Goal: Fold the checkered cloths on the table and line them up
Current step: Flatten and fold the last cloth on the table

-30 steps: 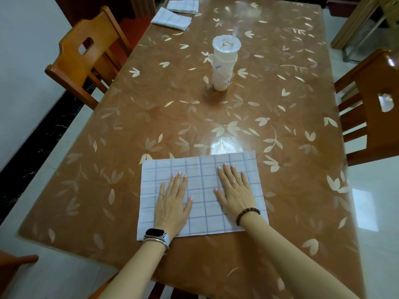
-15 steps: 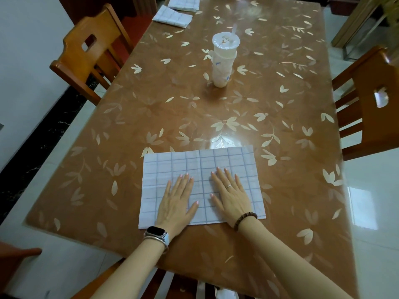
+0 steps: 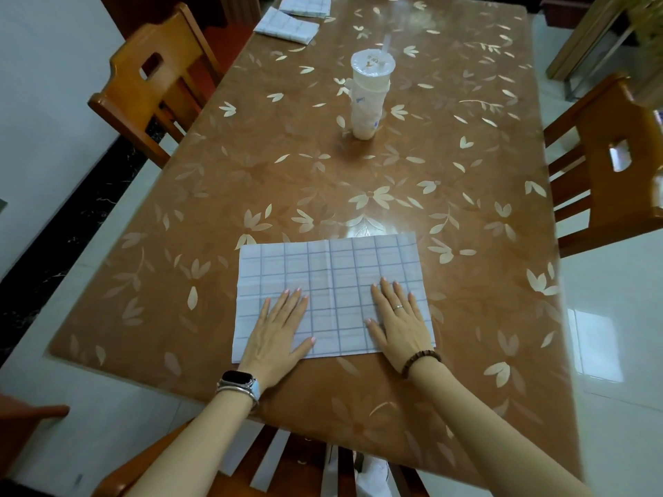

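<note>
Checkered cloth [image 3: 333,267], white with a thin blue grid, lies flat as a wide rectangle near the front edge of the leaf-patterned table [image 3: 466,166], with both of a person's hands on its near half. At left, the left hand [image 3: 276,335], a watch [image 3: 238,383] on its wrist, is spread palm-down, its heel over the cloth's near edge. A faint crease [image 3: 328,260] runs front to back down the cloth's middle, between the hands. At right, the right hand [image 3: 400,324], with a ring [image 3: 397,307] and bead bracelet [image 3: 419,360], presses flat, fingers fanned, close to the right edge. The step looks like smoothing ahead of a fold; next, one side's corners likely need pinching and carrying squarely across to the other. Folded cloths [image 3: 287,26] wait at the table's far left end, well apart, beyond a lidded cup [image 3: 369,98]
</note>
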A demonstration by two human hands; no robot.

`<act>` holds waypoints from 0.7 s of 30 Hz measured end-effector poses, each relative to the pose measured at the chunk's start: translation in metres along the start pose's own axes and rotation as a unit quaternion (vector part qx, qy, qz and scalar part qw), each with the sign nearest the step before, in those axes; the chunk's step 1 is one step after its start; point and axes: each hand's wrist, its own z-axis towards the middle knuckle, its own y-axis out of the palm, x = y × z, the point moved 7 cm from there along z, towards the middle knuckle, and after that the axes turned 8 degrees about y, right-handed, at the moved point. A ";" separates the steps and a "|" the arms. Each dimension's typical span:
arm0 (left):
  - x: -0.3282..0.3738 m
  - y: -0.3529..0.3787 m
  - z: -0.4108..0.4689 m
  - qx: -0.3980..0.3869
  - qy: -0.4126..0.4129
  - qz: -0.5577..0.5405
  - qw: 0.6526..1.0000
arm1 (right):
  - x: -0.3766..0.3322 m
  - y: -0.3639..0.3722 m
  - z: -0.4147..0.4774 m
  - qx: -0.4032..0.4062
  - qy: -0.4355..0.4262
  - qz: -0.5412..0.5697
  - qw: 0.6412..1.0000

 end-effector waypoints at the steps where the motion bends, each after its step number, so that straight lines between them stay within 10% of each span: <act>1: 0.000 -0.003 -0.003 0.002 0.018 -0.008 1.000 | 0.001 -0.003 -0.002 -0.002 -0.011 0.010 1.000; 21: 0.027 -0.052 -0.043 0.161 0.145 0.053 0.975 | -0.076 -0.008 -0.055 0.042 -0.158 0.074 0.984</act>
